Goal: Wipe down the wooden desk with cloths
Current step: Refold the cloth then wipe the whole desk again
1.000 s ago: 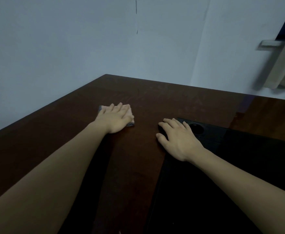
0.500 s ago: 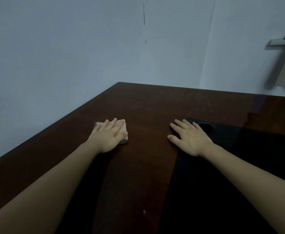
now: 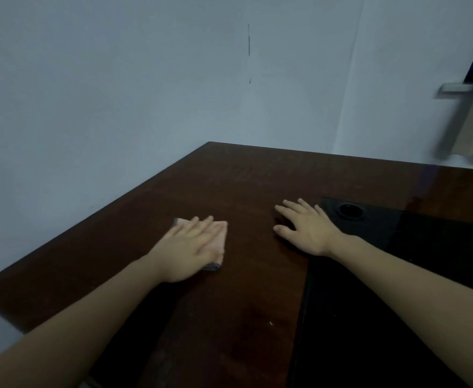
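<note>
cloth (image 3: 218, 242) flat under outstretched left hand (image 3: 186, 249), long axis toward wall; right hand (image 3: 304, 229) splayed on desk (image 3: 243, 177)

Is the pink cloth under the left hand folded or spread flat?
Cannot tell for sure. The left hand covers most of the pink cloth; only its edges show.
</note>
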Available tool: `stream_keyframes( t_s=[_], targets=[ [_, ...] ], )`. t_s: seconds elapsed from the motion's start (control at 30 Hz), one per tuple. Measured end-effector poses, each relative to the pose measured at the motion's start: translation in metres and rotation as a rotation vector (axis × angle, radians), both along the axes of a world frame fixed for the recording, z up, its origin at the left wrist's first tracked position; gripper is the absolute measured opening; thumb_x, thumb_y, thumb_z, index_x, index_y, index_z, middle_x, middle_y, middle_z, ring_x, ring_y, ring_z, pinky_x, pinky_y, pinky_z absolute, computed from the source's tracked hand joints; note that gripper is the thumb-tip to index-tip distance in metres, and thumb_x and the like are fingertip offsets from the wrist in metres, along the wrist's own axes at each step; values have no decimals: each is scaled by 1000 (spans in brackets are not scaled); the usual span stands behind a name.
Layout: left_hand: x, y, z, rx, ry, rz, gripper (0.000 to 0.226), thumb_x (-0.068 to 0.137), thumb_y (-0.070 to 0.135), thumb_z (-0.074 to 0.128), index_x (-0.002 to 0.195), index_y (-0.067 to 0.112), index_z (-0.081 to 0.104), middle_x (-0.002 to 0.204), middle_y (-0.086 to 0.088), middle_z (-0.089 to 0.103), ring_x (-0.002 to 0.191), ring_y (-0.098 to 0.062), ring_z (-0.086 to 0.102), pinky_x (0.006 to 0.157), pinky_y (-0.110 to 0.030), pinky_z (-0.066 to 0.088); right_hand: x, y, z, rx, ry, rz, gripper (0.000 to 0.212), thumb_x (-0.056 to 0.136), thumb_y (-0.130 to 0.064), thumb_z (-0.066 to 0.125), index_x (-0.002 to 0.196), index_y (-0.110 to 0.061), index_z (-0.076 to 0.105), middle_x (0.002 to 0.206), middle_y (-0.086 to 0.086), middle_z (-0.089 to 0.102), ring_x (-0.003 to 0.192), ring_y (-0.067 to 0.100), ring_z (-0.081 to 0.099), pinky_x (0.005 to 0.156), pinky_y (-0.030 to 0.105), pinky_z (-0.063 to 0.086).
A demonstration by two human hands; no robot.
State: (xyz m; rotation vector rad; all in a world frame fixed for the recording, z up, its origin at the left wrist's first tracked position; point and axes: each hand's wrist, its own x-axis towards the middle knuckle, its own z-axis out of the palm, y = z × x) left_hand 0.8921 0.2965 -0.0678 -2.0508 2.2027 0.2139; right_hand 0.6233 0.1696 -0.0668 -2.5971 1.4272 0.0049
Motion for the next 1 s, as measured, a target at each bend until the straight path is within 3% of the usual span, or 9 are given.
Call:
stream_keyframes(
  t_s=[0.07, 0.1, 0.23, 0.53, 0.83, 1.0],
  targets=[
    [28, -8, 0, -3, -2, 144, 102, 68, 92, -17, 158, 45, -12, 168, 10, -10, 156, -21, -6, 123, -43, -4, 8, 6, -5, 24, 5, 21, 64, 104, -62, 27, 161, -36, 15, 170, -6, 5, 157, 24, 0, 125, 54, 0],
    [36, -13, 0, -5, 1, 209, 105, 67, 94, -17, 159, 43, -11, 169, 8, -9, 156, -22, -6, 124, -46, -2, 9, 6, -7, 24, -6, 19, 63, 104, -62, 26, 161, -37, 16, 170, -7, 6, 157, 23, 0, 125, 54, 0],
    [19, -28, -1, -27, 1, 306, 69, 101, 68, 9, 161, 38, -8, 170, 4, -8, 157, -25, -5, 124, -48, 0, 7, 5, -10, 16, -34, 8, 62, 103, -63, 26, 160, -39, 20, 170, -9, 9, 157, 21, 2, 125, 54, 0],
    [-62, 5, -2, 12, 26, -49, 69, 101, 67, 17, 158, 41, -12, 168, 11, -14, 155, -16, -13, 126, -46, -4, 7, 5, -11, 13, -37, 12, 62, 103, -64, 26, 160, -39, 19, 170, -8, 10, 157, 20, 4, 126, 52, 0],
    [18, -32, -2, -24, -5, 320, 68, 102, 66, 12, 161, 39, -7, 170, 3, -8, 157, -26, -4, 125, -49, 0, 5, 8, -11, 19, -39, 21, 62, 103, -63, 24, 160, -39, 17, 170, -9, 6, 157, 19, 0, 126, 50, -2],
    [-4, -47, -2, -19, 30, 287, 68, 102, 65, 11, 161, 38, -6, 171, 3, -8, 157, -25, -6, 125, -49, -1, 5, 8, -10, 22, -38, 15, 62, 104, -62, 24, 160, -39, 17, 170, -10, 5, 157, 18, -1, 126, 49, -2]
  ],
)
